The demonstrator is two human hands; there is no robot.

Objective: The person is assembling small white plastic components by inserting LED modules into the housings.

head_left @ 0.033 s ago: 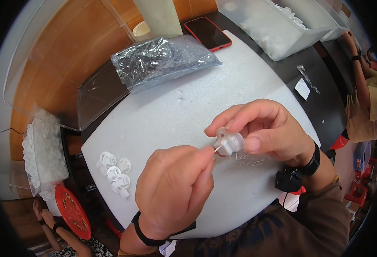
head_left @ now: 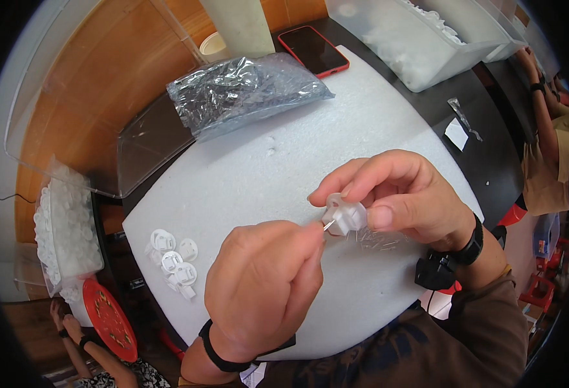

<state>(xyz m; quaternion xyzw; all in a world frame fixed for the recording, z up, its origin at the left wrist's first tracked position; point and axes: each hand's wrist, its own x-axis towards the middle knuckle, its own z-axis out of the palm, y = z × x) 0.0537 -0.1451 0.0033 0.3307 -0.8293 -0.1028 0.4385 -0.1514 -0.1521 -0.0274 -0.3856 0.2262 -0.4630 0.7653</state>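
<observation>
My right hand (head_left: 407, 194) pinches a small white plastic part (head_left: 346, 215) with a ring-shaped flange between thumb and fingers. Closed in a pinch, my left hand (head_left: 265, 281) holds a thin metal pin (head_left: 329, 225), whose tip points at the near side of the part. I cannot tell whether the pin has entered it. Below my right hand lies a loose pile of thin metal pins (head_left: 378, 242). Several similar white round plastic parts (head_left: 174, 258) lie to the left of my left hand. Everything is above or on a white foam board (head_left: 232, 174).
At the board's far side lie a silvery plastic bag (head_left: 245, 90) and a red-cased phone (head_left: 314, 52). Translucent bins (head_left: 420, 48) stand far right. A bag of white parts (head_left: 71, 226) and a red tray (head_left: 106, 320) are left. Other people's arms (head_left: 543, 116) show at both sides.
</observation>
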